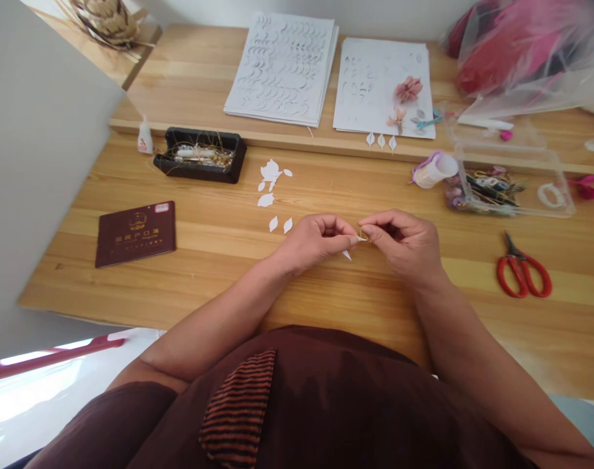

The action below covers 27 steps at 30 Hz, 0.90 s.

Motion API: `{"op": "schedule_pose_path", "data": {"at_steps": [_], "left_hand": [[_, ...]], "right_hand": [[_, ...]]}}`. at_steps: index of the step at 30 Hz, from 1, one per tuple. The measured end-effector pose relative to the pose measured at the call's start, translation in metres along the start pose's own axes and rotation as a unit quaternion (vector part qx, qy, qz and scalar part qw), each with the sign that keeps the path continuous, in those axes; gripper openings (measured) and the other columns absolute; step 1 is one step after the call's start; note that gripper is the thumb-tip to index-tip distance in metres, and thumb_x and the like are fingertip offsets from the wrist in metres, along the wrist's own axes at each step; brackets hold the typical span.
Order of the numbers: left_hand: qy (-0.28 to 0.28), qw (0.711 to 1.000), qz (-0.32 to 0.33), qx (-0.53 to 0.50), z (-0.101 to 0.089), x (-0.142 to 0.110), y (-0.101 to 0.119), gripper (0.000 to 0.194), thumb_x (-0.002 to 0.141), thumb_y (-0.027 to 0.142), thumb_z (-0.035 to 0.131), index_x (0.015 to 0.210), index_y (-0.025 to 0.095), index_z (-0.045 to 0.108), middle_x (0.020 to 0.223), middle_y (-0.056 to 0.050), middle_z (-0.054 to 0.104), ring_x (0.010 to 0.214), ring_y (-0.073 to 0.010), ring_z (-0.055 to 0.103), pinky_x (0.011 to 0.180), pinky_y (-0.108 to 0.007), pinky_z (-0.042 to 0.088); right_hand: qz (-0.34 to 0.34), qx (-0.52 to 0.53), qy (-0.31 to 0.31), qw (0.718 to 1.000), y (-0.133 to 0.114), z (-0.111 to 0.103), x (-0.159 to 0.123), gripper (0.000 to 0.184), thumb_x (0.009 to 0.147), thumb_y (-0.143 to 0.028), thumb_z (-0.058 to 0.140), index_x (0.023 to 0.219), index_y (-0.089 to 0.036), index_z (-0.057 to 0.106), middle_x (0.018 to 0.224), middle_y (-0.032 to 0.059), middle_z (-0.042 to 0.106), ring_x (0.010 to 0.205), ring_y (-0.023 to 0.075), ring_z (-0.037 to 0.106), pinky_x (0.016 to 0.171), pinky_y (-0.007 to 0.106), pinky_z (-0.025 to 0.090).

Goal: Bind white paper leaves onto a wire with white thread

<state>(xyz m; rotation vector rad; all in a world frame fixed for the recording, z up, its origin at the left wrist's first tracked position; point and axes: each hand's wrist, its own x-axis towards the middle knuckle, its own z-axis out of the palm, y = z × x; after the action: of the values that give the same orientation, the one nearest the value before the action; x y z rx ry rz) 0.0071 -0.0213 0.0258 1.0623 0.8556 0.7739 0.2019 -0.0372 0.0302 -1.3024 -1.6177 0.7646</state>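
Black box: the black box (236, 163) is left open on the worktop (219, 241), filled with a tangle of thin shiny bits (219, 156), and a pale stick (195, 153) is laid on them
Clear box: dark tools (487, 185), small beads (456, 198) and a white ring (551, 195) are held inside the clear box (565, 176)
White bottle: the white bottle (144, 138) is stood up near the black box
Left hand: the left hand (319, 242) is turned inward, its fingers curled, with a small white paper piece (359, 239) pinched between thumb and finger
Right hand: the right hand (404, 242) is bent in to meet it, nearly closed, and a thin wire (361, 230) is pinched by the fingertips
Paper piece: it is held between the two hands, above the worktop
White leaves: the white leaves (266, 200) are spread beyond the left hand
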Motion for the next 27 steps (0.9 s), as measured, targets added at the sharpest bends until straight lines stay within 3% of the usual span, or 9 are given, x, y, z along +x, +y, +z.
{"op": "schedule_pose_path", "data": {"at_steps": [5,17,27], "left_hand": [[-0.003,0.999,-0.026,-0.037,0.0001,-0.0001,0.0049,0.023,0.074,0.033,0.083,0.077,0.014,0.069,0.072,0.0,0.07,0.048,-0.0026,0.038,0.048,-0.022,0.026],[-0.006,0.995,-0.025,-0.091,-0.0025,0.0012,0.0076,0.042,0.064,0.046,0.094,0.079,0.014,0.072,0.076,-0.002,0.072,0.053,-0.004,0.042,0.05,-0.022,0.03],[0.03,0.995,-0.02,-0.095,-0.0015,0.0019,0.0065,0.034,0.065,0.038,0.091,0.08,0.014,0.074,0.075,-0.002,0.071,0.052,-0.0037,0.043,0.049,-0.022,0.03]], "right_hand": [[0.041,0.046,-0.009,0.998,0.0012,0.0026,0.0011,0.003,0.084,-0.025,0.076,0.085,-0.024,0.079,0.079,0.0024,0.078,0.066,0.016,0.069,0.061,0.03,0.055],[0.012,-0.013,-0.013,1.0,-0.0042,0.0051,-0.0058,0.006,0.088,-0.027,0.074,0.084,-0.025,0.077,0.07,0.0003,0.075,0.057,0.0138,0.059,0.051,0.027,0.044],[-0.043,-0.063,-0.009,0.997,-0.0041,0.0049,-0.0085,0.005,0.088,-0.024,0.073,0.085,-0.024,0.077,0.069,-0.0011,0.072,0.054,0.0121,0.055,0.051,0.027,0.042]]}}
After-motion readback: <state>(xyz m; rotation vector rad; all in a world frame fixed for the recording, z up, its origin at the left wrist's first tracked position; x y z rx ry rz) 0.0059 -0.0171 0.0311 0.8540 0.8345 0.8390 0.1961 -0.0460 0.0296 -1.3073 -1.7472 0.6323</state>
